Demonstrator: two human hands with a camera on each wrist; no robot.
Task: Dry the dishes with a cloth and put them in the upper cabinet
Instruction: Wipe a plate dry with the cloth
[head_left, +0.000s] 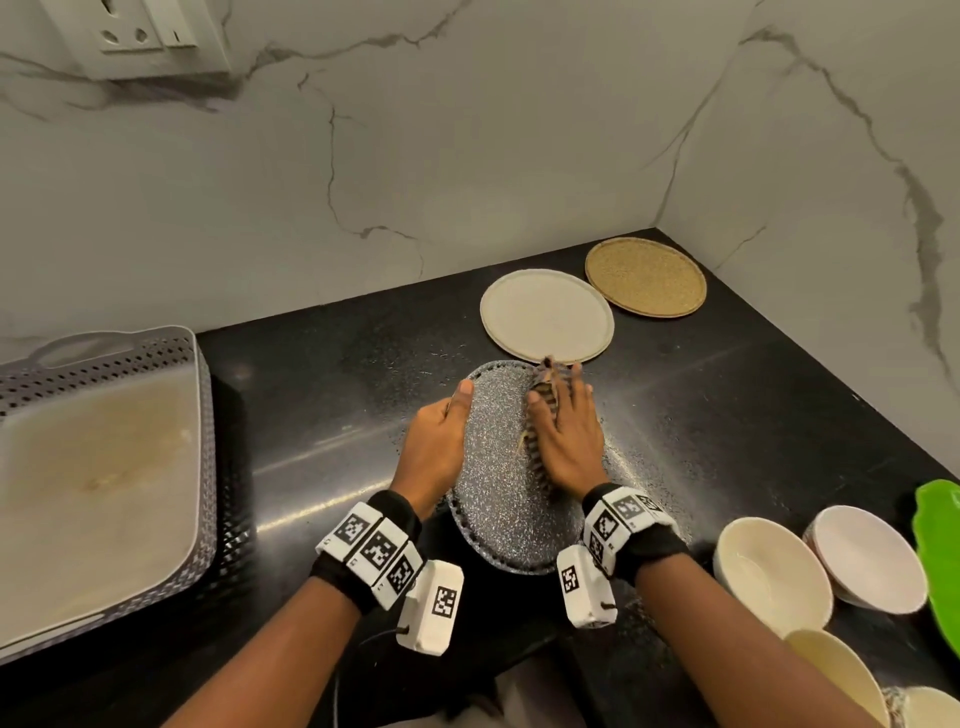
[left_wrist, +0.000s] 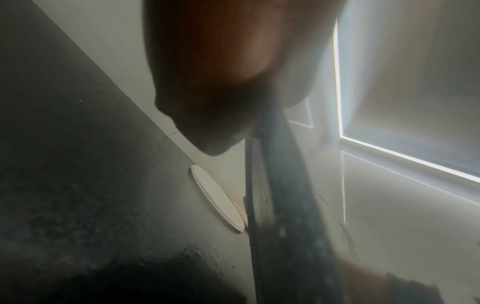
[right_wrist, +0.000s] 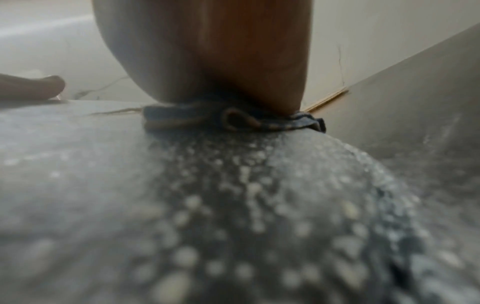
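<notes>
A grey speckled plate lies tilted on the black counter in the head view. My left hand grips its left rim, thumb on top. A striped cloth is pressed flat onto the plate's right side by my right hand, whose fingers are straight. In the right wrist view the cloth is squashed under the palm on the speckled plate. The left wrist view shows the plate's dark rim edge-on below the left hand.
A cream plate and a woven mat lie behind the speckled plate. Several bowls and a green dish sit at the right. A grey perforated basket stands at the left. Marble walls close off the back and right.
</notes>
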